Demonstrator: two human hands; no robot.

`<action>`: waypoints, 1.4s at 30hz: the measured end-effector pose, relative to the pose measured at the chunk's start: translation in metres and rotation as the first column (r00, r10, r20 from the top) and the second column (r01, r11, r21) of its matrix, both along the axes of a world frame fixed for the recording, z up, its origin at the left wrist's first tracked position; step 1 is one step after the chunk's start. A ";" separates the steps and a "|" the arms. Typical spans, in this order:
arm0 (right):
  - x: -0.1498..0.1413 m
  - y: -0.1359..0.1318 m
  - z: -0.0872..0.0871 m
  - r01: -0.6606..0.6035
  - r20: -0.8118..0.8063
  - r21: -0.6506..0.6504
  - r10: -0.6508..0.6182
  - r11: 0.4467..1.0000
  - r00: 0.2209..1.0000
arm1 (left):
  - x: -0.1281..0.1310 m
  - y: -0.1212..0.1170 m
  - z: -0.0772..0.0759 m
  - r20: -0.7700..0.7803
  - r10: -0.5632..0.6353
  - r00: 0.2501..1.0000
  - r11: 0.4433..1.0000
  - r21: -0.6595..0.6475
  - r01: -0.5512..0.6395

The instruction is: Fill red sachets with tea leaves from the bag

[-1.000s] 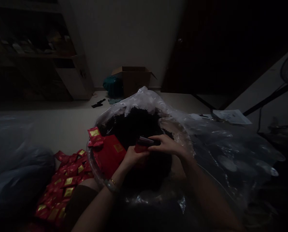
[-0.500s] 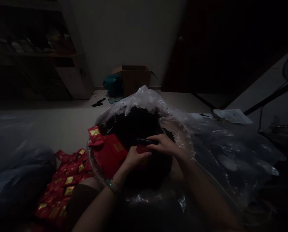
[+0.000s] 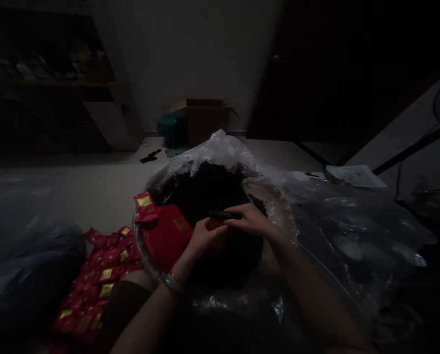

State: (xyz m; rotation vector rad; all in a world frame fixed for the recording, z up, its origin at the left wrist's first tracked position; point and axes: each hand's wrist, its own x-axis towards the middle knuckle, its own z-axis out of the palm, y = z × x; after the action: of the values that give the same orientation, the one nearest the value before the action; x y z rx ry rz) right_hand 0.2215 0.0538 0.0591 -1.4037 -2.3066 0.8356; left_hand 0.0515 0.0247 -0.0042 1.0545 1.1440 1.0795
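My left hand point(image 3: 204, 239) pinches a small red packet point(image 3: 214, 224), mostly hidden by my fingers. Gripped in my right hand point(image 3: 251, 220) is a slim black bar-shaped tool point(image 3: 220, 215), lying across the packet's top edge; its exact kind is too dark to make out. Both hands are over a round container lined with clear plastic point(image 3: 223, 143), which holds dark, loose tea-like leaves point(image 3: 212, 184). Left of my hands, a larger red pack point(image 3: 166, 241) rests against the container's rim, with another small red packet point(image 3: 145, 207) by its upper corner.
A heap of red packets with gold labels point(image 3: 105, 275) lies at lower left, beside a bulky plastic bag point(image 3: 24, 265). Clear plastic sheeting point(image 3: 334, 231) spreads to the right. Against the wall stand a cardboard box point(image 3: 208, 123) and a teal bag point(image 3: 172, 130).
My left hand has shifted slightly up, its thumb and the packet closer to my right fingers. My right hand and the black tool stay nearly where they were.
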 end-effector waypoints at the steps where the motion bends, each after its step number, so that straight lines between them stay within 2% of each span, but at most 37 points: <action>1: 0.000 0.001 -0.002 0.004 -0.003 0.002 -0.004 1.000 1.000 | -0.001 0.000 0.002 -0.005 0.006 1.000 1.000 0.010 -0.006; 8: 0.001 0.004 -0.006 -0.029 -0.069 -0.065 0.025 0.997 0.997 | -0.006 0.002 0.002 0.096 0.013 0.995 1.000 0.003 -0.014; 12: 0.015 0.011 -0.001 0.117 -0.080 -0.166 -0.132 0.979 0.988 | -0.006 0.002 0.001 0.150 0.078 0.986 0.997 -0.021 -0.075; 14: 0.023 0.015 -0.005 0.192 0.026 -0.190 -0.190 0.963 0.981 | -0.006 0.002 0.003 0.173 0.109 0.979 0.994 -0.024 -0.107; 18: 0.030 0.024 -0.027 0.265 0.327 -0.162 -0.202 0.951 0.923 | -0.006 0.003 0.006 0.188 0.158 0.969 0.987 -0.049 -0.151; 21: 0.027 0.027 -0.039 0.248 0.391 -0.213 -0.149 0.945 0.908 | -0.006 0.003 0.005 0.220 0.163 0.962 0.987 -0.047 -0.156; 23: 0.022 0.025 -0.038 0.209 0.324 -0.189 -0.140 0.960 0.936 | -0.005 0.003 0.003 0.230 0.160 0.960 0.987 -0.032 -0.157; 26: 0.008 0.018 -0.029 0.149 0.017 -0.070 -0.148 0.986 0.989 | -0.005 0.003 0.001 0.193 0.150 0.970 0.988 0.007 -0.155; 28: -0.003 0.013 -0.024 0.103 -0.177 -0.045 -0.109 0.994 0.978 | -0.004 0.002 0.000 0.164 0.136 0.977 0.990 0.026 -0.142; 29: -0.008 0.011 -0.023 0.089 -0.219 -0.053 -0.099 0.995 0.971 | -0.004 0.002 0.000 0.157 0.124 0.980 0.991 0.032 -0.130; 35: -0.016 0.006 -0.023 0.094 -0.321 -0.159 -0.141 0.983 0.936 | -0.003 0.001 0.005 0.191 0.042 0.981 0.999 -0.002 -0.042; 39: -0.010 0.003 -0.012 0.065 -0.366 -0.243 -0.153 0.968 0.918 | -0.005 0.003 0.004 0.233 0.007 0.972 1.000 -0.031 0.000; 42: -0.005 0.002 -0.004 0.059 -0.335 -0.310 -0.167 0.949 0.927 | -0.008 0.006 0.003 0.185 0.000 0.983 1.000 0.007 -0.002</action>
State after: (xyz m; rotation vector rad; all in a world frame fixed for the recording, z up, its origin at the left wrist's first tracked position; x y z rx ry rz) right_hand 0.2163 0.0556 0.0554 -1.3476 -1.8624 1.3204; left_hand 0.0434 0.0303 -0.0012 0.9374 0.9920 1.1578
